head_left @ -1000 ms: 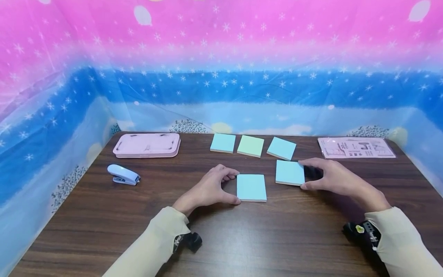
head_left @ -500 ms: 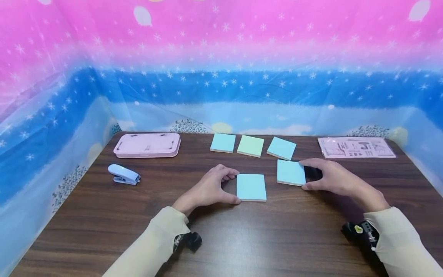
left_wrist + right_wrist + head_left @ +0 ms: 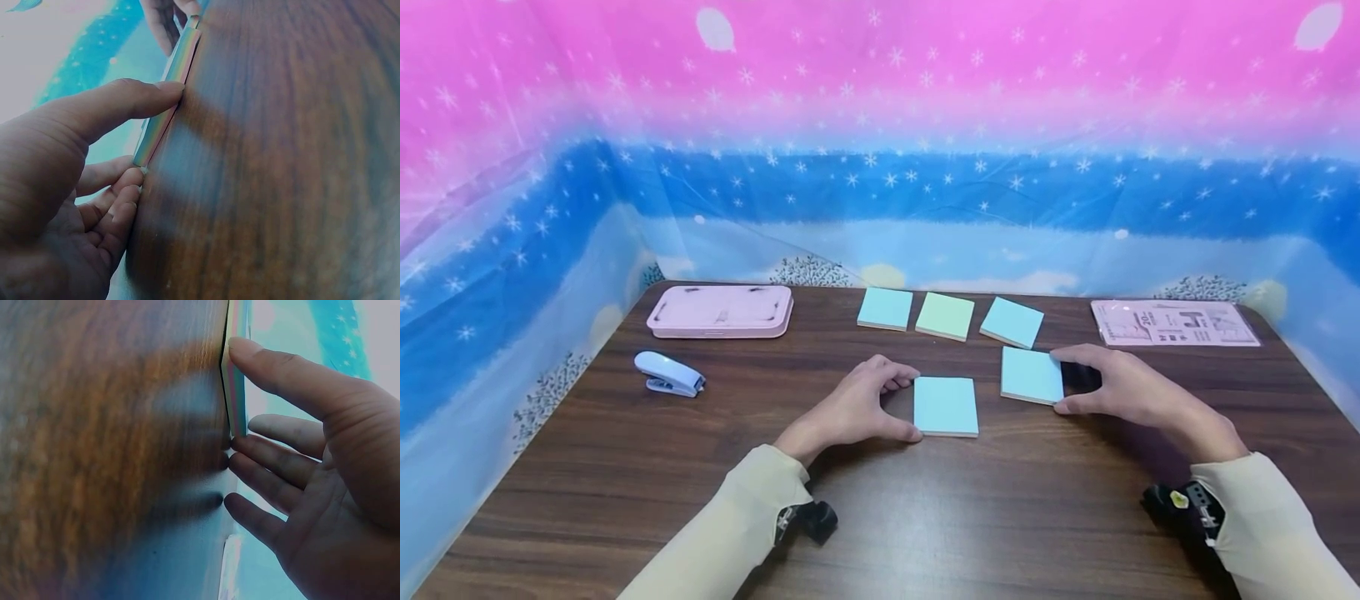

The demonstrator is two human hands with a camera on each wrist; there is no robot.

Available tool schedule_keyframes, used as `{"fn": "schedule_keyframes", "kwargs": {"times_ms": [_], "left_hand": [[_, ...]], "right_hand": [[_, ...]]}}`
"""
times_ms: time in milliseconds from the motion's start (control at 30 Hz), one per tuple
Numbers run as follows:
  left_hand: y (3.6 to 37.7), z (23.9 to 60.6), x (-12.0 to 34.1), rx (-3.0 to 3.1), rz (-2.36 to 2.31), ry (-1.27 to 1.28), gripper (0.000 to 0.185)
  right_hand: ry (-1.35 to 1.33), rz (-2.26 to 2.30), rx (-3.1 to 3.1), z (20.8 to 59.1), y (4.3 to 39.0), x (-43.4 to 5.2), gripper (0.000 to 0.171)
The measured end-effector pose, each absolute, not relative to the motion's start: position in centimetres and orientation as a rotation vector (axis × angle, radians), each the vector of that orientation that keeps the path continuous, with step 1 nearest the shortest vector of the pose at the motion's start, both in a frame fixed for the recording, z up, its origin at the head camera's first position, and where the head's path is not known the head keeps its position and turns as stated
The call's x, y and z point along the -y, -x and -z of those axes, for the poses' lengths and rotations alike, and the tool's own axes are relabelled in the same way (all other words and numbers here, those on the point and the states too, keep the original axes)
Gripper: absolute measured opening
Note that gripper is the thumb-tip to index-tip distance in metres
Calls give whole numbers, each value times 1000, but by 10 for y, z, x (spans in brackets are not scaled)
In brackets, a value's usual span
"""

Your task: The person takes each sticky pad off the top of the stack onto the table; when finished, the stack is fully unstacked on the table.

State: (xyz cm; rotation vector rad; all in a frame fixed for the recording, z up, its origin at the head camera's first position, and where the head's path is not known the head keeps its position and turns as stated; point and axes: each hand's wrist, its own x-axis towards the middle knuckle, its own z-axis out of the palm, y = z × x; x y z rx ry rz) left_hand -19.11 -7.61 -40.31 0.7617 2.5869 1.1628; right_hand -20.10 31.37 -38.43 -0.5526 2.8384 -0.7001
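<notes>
My left hand (image 3: 857, 404) holds a light-blue sticky note pad (image 3: 946, 407) by its left side, thumb at the near corner and index finger at the far corner. Coloured layers show along that pad's edge (image 3: 159, 125) in the left wrist view, under the thumb. Farther right, my right hand (image 3: 1120, 383) grips a second light-blue sticky note pad (image 3: 1032, 375) between thumb and index finger at its right corners. Its other fingers spread low by the tabletop in the right wrist view. Both pads lie flat, with a strip of wood between them.
Behind are a blue pad (image 3: 885, 308), a yellow-green pad (image 3: 945, 316) and a tilted blue pad (image 3: 1012, 322), the last close behind the right hand's pad. A pink case (image 3: 720, 312) and white stapler (image 3: 668, 374) lie left; a pink printed packet (image 3: 1175, 323) lies back right.
The right hand and its pad have shifted very slightly to the right. The left hand and its pad stay in place.
</notes>
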Motion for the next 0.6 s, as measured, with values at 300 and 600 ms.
{"fn": "schedule_keyframes", "kwargs": {"times_ms": [300,600], "left_hand": [[190,404,76,-2595,-1162,-765,77],[190,402,80,-2579,-1149,-766,82]], "right_hand": [[516,739,-2823,384,199,-315,86],[488,784,-2826,387,197,-314,82]]}}
